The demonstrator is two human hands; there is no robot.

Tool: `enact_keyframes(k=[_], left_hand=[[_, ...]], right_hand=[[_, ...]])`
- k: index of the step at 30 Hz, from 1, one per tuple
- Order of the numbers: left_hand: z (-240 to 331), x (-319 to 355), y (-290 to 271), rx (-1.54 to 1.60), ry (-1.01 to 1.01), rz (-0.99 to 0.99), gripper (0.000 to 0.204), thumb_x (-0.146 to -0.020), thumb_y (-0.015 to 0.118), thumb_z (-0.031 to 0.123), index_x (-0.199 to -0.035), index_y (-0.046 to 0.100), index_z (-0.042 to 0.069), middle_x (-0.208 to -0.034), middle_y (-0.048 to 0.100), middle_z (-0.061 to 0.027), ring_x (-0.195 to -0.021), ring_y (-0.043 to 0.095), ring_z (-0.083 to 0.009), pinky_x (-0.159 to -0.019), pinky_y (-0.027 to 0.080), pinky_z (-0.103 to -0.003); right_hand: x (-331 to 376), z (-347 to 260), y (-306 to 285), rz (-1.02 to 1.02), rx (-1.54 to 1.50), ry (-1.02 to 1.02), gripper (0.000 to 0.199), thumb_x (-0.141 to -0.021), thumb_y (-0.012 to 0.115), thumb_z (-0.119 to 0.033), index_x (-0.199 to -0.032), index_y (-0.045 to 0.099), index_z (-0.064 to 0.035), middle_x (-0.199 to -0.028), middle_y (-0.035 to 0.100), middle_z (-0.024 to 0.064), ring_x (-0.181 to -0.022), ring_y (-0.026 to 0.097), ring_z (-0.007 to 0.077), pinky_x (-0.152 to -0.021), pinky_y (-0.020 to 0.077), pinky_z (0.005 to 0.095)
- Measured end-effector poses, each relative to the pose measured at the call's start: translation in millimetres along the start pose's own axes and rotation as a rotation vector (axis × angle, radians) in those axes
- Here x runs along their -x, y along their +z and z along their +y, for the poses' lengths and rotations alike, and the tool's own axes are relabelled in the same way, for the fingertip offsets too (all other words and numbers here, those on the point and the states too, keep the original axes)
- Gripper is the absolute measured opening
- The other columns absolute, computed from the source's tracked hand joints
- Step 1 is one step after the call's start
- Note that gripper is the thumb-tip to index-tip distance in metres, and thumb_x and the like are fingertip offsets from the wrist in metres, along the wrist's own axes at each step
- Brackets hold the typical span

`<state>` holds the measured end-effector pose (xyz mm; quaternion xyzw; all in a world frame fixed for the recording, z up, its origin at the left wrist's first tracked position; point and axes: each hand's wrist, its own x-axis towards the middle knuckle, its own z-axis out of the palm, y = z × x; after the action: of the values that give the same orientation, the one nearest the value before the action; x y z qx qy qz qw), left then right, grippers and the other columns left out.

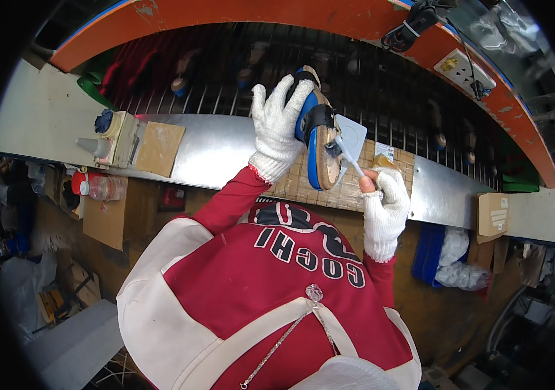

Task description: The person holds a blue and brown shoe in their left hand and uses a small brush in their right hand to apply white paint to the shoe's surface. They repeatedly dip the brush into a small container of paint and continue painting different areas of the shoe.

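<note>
My left hand [276, 130], in a white knit glove, is closed round the far and left side of a sandal [317, 140]. The sandal is held tilted above the bench, with a blue sole edge, a black strap and a tan footbed. In my right hand [384, 205], also gloved but with bare fingertips showing, is a small brush [350, 157] with a white handle. Its dark bristles touch the near part of the sandal's footbed or meet it closely. Behind the sandal lies a pale grey flat piece [353, 134], partly hidden.
A metal bench [215, 140] runs across, with a brown board [160, 149] on its left. Beyond it, a rod conveyor [225, 101] carries several shoes beneath an orange arch [251, 12]. A socket strip [464, 71] hangs right. A plastic bottle [107, 188] stands left, a carton [492, 214] right.
</note>
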<state>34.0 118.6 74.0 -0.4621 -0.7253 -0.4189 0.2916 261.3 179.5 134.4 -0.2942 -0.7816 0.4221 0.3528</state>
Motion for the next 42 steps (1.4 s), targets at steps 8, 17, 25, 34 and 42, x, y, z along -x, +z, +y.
enact_keyframes(k=[8,17,25,34,42], left_hand=[[0.9,-1.5,-0.2,-0.010,-0.007,-0.015,0.078,-0.066,0.084,0.017,-0.138,0.054,0.021,-0.128,0.059,-0.0199,-0.118,0.059,-0.0347,-0.108,0.031,-0.060],[-1.7,-2.6,0.3,0.059,-0.131,-0.208,0.088,-0.064,0.087,0.024,-0.143,0.048,0.018,-0.132,0.056,-0.0164,-0.121,0.057,-0.0322,-0.111,0.026,-0.056],[-7.2,4.5,4.8,0.173,-0.293,-0.479,0.098,-0.061,0.090,0.022,-0.146,0.043,0.017,-0.134,0.056,-0.0096,-0.126,0.054,-0.0278,-0.113,0.029,-0.051],[-1.4,-11.8,-36.8,0.823,-0.720,-1.008,0.081,-0.066,0.091,0.007,-0.137,0.050,0.003,-0.128,0.064,-0.0098,-0.121,0.059,-0.0201,-0.106,0.049,-0.035],[7.1,-22.8,-62.4,1.275,-0.956,-1.299,0.092,-0.063,0.091,-0.004,-0.143,0.043,-0.002,-0.134,0.059,-0.0145,-0.125,0.056,-0.0209,-0.107,0.047,-0.034]], right_hand=[[-25.4,8.6,4.7,0.137,0.254,-0.196,0.017,-0.081,0.079,-0.013,-0.096,0.077,-0.0043,-0.092,0.066,0.0069,-0.085,0.060,0.0201,-0.079,0.0434,0.0320],[-33.9,28.4,-3.7,-0.056,0.066,-0.198,0.021,-0.077,0.083,-0.014,-0.094,0.077,-0.0045,-0.095,0.068,0.0089,-0.091,0.062,0.0234,-0.082,0.0466,0.0342],[-56.5,29.4,-4.3,-0.110,0.035,-0.291,0.021,-0.076,0.083,-0.014,-0.093,0.077,-0.0050,-0.092,0.068,0.0087,-0.091,0.061,0.0231,-0.080,0.0469,0.0337],[-103.0,20.2,3.5,-0.208,0.031,-0.440,0.018,-0.075,0.080,-0.012,-0.091,0.075,-0.0057,-0.092,0.069,0.0083,-0.089,0.062,0.0232,-0.078,0.0468,0.0337],[-127.9,21.1,10.9,-0.256,0.013,-0.521,0.018,-0.074,0.079,-0.013,-0.089,0.075,-0.0042,-0.088,0.068,0.0090,-0.086,0.062,0.0238,-0.078,0.0464,0.0344]])
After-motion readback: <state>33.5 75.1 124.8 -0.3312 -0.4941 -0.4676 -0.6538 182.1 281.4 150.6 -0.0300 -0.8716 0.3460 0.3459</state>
